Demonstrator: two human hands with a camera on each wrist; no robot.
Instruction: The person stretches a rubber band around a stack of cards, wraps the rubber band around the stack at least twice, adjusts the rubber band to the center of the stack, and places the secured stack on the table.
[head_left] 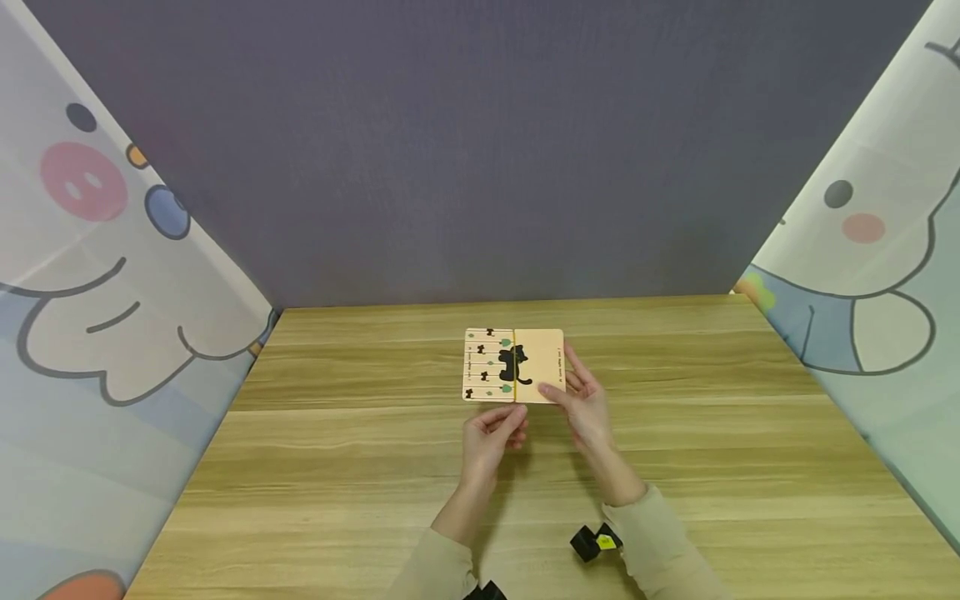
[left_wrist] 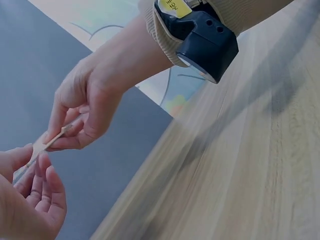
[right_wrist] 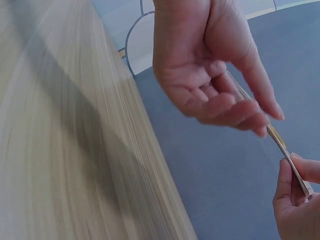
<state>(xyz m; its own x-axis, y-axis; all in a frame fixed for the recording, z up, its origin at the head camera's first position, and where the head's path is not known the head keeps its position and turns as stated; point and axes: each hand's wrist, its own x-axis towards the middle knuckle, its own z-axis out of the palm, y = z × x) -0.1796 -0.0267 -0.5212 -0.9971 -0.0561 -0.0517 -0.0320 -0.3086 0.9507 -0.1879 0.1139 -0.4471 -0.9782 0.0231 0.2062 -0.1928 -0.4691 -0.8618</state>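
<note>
A thin, round-cornered notebook (head_left: 543, 350) with a black cat printed on its cover is held above the table. A yellow elastic band (head_left: 514, 367) crosses its middle. My right hand (head_left: 588, 408) holds the notebook's right end, thumb on the cover and fingers underneath. At the near edge, my left hand (head_left: 487, 442) has thumb and forefinger together where the band runs over, seeming to pinch it. The right wrist view shows the notebook edge-on (right_wrist: 290, 157), the left hand (right_wrist: 212, 80) beside the band and the right hand (right_wrist: 297, 205) gripping the end.
A wood-grain table (head_left: 337, 467) lies beneath both hands. Behind it rises a dark grey panel (head_left: 495, 150), with cartoon-printed sheets (head_left: 75, 275) at both sides. A black wrist device (head_left: 592, 542) sits at the right cuff.
</note>
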